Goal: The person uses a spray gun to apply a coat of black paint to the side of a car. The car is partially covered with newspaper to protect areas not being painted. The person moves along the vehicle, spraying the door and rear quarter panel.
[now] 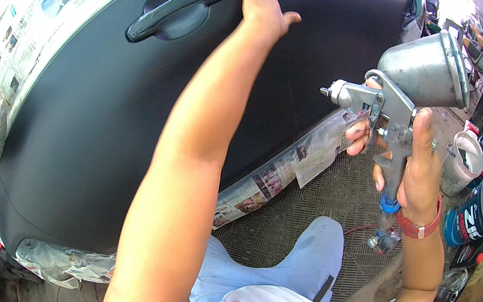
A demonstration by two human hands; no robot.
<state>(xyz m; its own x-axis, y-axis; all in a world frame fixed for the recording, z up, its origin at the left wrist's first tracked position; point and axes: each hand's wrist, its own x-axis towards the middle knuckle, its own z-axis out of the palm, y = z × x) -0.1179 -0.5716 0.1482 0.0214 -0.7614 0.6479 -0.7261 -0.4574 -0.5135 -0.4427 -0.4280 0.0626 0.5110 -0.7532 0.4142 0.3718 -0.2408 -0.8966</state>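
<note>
My left hand [265, 3] is stretched out against a matte black car door panel [96, 123], fingers extended and thumb apart. Its fingertips are beside the right end of the black door handle [185, 5]. In my right hand [421, 168] is a metal spray gun [388, 107], gripped by its handle with a few fingers around the trigger. A grey metal cup [422, 69] sits on top of the gun, and its nozzle points left toward the panel. Below the grip, a blue ring [389, 204] and a fitting show near my wrist.
Newspaper masking [55, 17] covers the area left of the panel, and a newspaper strip [271, 183] runs along its lower edge. Clear plastic [59, 262] hangs at bottom left. Paint cans [473, 214] and a white bucket [463, 160] stand at right, on the textured floor mat [266, 236] side.
</note>
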